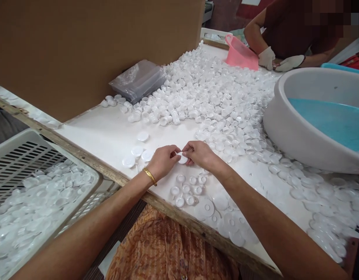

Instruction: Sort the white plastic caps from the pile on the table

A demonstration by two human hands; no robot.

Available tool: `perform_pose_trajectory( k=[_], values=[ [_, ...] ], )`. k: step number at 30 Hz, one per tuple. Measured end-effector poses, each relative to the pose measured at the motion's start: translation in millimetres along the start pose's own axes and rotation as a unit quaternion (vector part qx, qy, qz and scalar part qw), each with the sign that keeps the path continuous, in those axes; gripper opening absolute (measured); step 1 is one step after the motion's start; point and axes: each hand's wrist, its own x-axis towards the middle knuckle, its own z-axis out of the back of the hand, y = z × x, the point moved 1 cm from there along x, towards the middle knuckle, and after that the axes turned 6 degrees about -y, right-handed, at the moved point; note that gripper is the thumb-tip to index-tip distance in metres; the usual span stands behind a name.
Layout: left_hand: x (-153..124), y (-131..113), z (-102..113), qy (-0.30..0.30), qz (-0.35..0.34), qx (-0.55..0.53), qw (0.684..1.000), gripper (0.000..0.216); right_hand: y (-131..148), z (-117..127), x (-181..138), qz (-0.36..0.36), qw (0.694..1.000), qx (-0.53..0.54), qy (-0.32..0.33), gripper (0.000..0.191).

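Observation:
My left hand, with a gold bangle on the wrist, and my right hand meet over the white table. Both pinch one small white plastic cap between their fingertips. Just below the hands lie several small white caps open side up and a few flat white discs. Three round white lids lie left of my left hand. A large heap of white caps covers the table beyond my hands.
A grey slotted crate holding white caps stands at the lower left. A large white basin with a blue inside sits at the right. Clear plastic bags lie against a brown cardboard wall. Another person's gloved hands rest by a pink scoop.

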Motion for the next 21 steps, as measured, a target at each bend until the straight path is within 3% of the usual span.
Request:
perform_pose_trajectory(
  k=[7, 21],
  values=[
    [2.1, 3.6, -1.5, 0.072, 0.119, -0.179, 0.974, 0.008, 1.8, 2.0, -7.3, -0.007, 1.0, -0.004, 0.016, 0.015],
    [6.7, -1.3, 2.4, 0.145, 0.19, -0.279, 0.93, 0.014, 8.5, 4.3, -5.1, -0.012, 0.998, -0.042, 0.034, 0.012]
  ],
)
